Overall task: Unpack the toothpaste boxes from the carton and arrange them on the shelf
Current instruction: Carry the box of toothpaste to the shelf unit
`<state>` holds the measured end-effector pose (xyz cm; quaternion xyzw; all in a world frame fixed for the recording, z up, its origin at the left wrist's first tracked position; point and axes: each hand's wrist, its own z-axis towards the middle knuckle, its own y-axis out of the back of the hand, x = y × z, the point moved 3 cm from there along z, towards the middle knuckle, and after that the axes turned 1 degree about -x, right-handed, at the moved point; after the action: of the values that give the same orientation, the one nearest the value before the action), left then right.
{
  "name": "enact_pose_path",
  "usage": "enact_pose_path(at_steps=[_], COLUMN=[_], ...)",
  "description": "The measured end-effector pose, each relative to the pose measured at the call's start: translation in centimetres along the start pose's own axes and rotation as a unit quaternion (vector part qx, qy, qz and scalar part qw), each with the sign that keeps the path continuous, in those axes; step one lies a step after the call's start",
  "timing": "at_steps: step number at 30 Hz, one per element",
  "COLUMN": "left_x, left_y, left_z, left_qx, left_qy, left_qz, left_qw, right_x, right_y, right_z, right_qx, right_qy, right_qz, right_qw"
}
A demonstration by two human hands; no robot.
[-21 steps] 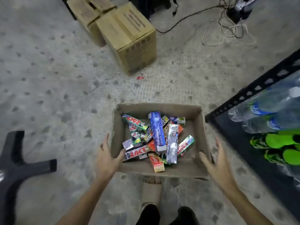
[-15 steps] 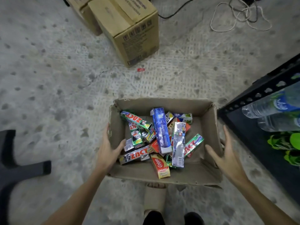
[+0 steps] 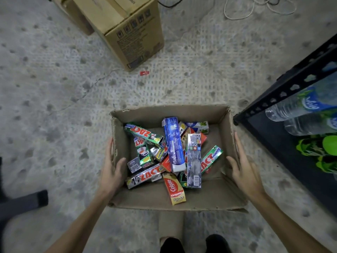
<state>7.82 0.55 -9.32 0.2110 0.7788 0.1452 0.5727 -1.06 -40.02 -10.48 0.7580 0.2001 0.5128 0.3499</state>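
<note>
An open brown carton (image 3: 169, 110) sits low in front of me, with several toothpaste boxes piled loosely inside. Among them are a blue Safi box (image 3: 173, 143), a red and gold Colgate box (image 3: 175, 189) and a green Zact box (image 3: 144, 134). My left hand (image 3: 111, 172) holds the carton's left wall, thumb inside and fingers outside. My right hand (image 3: 244, 168) straddles the right wall the same way, thumb inside. The black metal shelf (image 3: 284, 92) stands just right of the carton.
The shelf holds water bottles (image 3: 299, 105) and green packs (image 3: 321, 145). Closed cardboard cartons (image 3: 131, 28) stand on the concrete floor ahead, with white cables (image 3: 255, 8) beyond. A black chair leg (image 3: 21, 201) lies at the left. My sandalled foot (image 3: 171, 225) shows below the carton.
Both hands have closed in on the carton's side walls; the right hand, apart from it before, now straddles the right wall. The carton looks larger and nearer in view.
</note>
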Motion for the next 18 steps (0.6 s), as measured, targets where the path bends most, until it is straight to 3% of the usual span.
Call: enact_pose_path(at_steps=[5,12,18], left_x=[-2.7,-8.6,-13.0], left_y=[0.5,-1.8,-6.5], left_z=[-0.7,-4.9,-7.3], left_qx=[0.027,0.065,0.152], left_qy=[0.0,-0.034,-0.072], left_qz=[0.05,0.078,0.059], left_qw=[0.998,0.994,0.984], right_x=[-0.1,-2.3,-5.8], right_y=[3.1,9.2,15.5], right_z=[-1.8,-9.2,-16.0], right_qx=[-0.012,-0.041,-0.085], right_qy=[0.007,-0.062,-0.103], right_qz=[0.017,0.081,0.064], right_qw=[1.0,0.994,0.989])
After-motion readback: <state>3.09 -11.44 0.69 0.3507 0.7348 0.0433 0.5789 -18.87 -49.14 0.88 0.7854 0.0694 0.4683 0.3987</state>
